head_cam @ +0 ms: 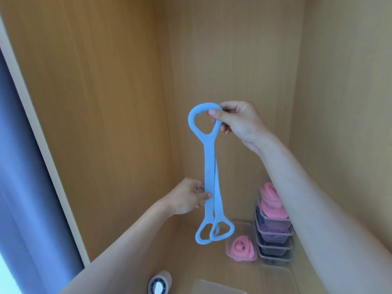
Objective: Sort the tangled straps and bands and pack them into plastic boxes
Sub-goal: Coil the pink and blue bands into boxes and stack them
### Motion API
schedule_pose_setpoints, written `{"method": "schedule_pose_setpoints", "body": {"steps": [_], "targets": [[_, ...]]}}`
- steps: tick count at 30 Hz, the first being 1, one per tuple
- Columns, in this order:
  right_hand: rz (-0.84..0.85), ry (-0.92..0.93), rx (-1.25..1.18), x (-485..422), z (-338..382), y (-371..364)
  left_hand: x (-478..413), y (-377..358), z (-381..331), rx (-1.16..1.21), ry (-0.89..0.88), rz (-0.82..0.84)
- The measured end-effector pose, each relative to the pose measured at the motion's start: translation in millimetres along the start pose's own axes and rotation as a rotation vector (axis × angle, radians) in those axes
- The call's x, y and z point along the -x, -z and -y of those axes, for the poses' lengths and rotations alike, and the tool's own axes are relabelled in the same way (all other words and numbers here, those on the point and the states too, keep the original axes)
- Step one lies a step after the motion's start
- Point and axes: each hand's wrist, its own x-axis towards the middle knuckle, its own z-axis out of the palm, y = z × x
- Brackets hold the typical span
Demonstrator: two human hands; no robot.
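A light blue rubber band (209,166) with ring handles hangs upright in the air in front of a wooden cabinet wall. My right hand (237,122) pinches the top ring between thumb and fingers. My left hand (188,197) pinches the flat straps lower down, above two ring handles dangling at the bottom. An open clear plastic box (241,227) on the cabinet floor holds a rolled pink band (242,247). Beside it stands a stack of clear boxes (273,236) with pink and purple bands inside.
Wooden cabinet walls (106,102) close in on the left, back and right. A tape roll (159,284) lies on the floor near the bottom edge. An empty clear box (212,287) and another clear box (275,276) sit at the bottom. A blue curtain (23,166) hangs at left.
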Motion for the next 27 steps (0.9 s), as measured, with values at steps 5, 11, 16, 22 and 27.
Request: {"method": "schedule_pose_setpoints", "body": {"steps": [5,11,16,22,27], "targets": [[0.006,0.011,-0.009,0,5,1,4,-29,21,-0.027,0.076,0.075],[-0.010,0.010,0.014,2,3,5,11,-20,34,0.065,0.147,0.045],[-0.005,0.010,0.005,5,4,13,22,-10,28,0.106,0.165,0.140],[0.020,0.024,0.004,6,6,9,25,-5,35,0.017,0.184,0.135],[0.027,0.029,-0.025,10,7,5,23,-3,41,-0.005,0.141,0.167]]}}
